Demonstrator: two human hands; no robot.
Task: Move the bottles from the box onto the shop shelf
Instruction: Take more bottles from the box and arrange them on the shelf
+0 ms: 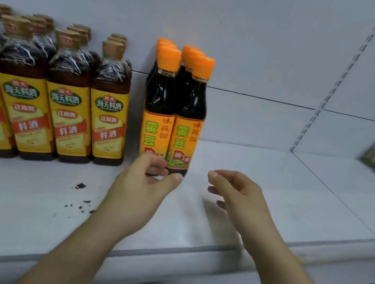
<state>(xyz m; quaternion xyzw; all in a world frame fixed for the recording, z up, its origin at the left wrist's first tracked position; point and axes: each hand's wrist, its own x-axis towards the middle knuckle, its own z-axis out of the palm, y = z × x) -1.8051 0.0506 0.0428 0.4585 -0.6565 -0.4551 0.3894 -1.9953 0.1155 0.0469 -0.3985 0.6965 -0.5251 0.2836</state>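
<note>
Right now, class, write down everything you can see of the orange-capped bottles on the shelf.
The orange-capped bottles stand upright in two rows running back toward the wall, on the white shelf. Dark liquid shows through clear bodies; orange labels with green characters wrap the lower halves. A gap separates them from the gold-capped bottles. The left hand overlaps the front bases; grip unclear.

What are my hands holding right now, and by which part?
The right hand holds nothing. The left hand is at the base of the front orange-capped bottles; whether it grips them cannot be told.
</note>
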